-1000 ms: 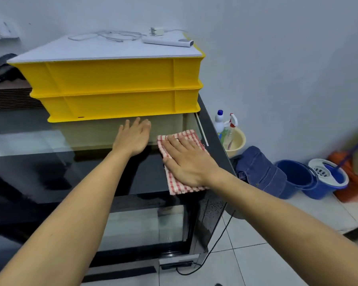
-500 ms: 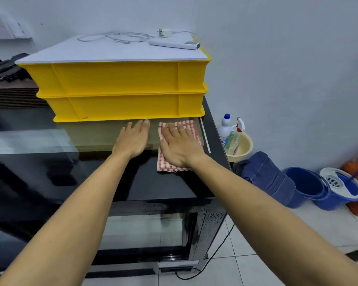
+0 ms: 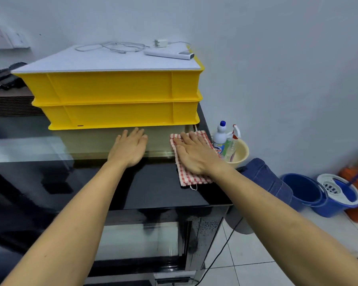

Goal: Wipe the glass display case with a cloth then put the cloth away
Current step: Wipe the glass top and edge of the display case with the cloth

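Now the right hand (image 3: 196, 156) presses flat, fingers straight, on the cloth (image 3: 191, 159) atop the case (image 3: 153, 190); the left hand (image 3: 128, 149) rests flat beside it, near the crates (image 3: 116, 100).

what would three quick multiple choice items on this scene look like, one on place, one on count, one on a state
1. Where is the checked cloth?
A. on the case top near its right edge
B. in a bucket
C. on the crates

2. How many yellow crates are stacked?
A. one
B. two
C. four

3. How is the right hand?
A. bunching the cloth
B. lifted off
C. flat on the cloth

Key: 1 A, it lies on the dark glass display case by the right edge. 2 B, two stacked rims show. 3 C, straight fingers press it down.
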`<state>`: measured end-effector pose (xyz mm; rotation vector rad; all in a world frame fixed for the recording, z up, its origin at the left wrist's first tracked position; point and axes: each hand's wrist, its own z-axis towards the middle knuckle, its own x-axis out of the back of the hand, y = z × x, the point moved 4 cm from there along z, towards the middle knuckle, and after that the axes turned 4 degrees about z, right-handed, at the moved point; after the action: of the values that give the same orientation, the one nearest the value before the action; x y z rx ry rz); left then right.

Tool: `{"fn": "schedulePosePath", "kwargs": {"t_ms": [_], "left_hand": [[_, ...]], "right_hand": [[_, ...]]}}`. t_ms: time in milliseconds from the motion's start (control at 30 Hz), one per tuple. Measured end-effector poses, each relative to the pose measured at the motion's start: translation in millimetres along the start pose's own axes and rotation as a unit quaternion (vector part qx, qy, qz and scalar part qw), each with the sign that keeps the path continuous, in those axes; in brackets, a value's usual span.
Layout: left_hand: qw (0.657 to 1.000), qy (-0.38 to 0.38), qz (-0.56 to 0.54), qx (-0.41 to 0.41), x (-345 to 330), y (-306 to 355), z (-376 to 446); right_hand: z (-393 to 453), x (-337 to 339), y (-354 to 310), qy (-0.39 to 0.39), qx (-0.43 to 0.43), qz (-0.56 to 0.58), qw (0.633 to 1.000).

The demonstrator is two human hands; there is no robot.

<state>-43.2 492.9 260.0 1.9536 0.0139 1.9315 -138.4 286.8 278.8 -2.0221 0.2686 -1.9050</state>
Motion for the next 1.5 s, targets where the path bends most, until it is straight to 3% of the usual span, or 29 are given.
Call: {"fn": "schedulePosePath", "kwargs": {"t_ms": [67, 200, 800, 1000, 1167, 1333, 1500], "left_hand": [[1.000, 0.002, 0.002, -0.009, 3, -3, 3], [0.996, 0.002, 0.079, -0.041, 13, -9, 7], [0.996, -0.022, 0.066, -0.056, 8, -12, 10], [0.996, -0.028, 0.068, -0.059, 5, -13, 10], [0.995, -0.033, 0.061, -0.069, 2, -16, 8], [0.997, -0.034, 0.040, -0.065, 3, -17, 10], [0.997, -0.025, -0.001, -0.079, 12, -24, 15]], "right_hand": [[4, -1, -6, 0.044, -0.026, -0.002, 0.999], [3, -15, -3, 0.037, -0.069, -0.003, 0.997], [53, -5, 17, 0.090, -0.164, 0.009, 0.982], [11, -23, -20, 0.038, -0.028, -0.039, 0.998], [18, 7, 31, 0.054, -0.117, -0.026, 0.991], [55, -9, 15, 0.075, -0.156, -0.012, 0.985], [19, -30, -47, 0.035, -0.036, -0.046, 0.998]]}}
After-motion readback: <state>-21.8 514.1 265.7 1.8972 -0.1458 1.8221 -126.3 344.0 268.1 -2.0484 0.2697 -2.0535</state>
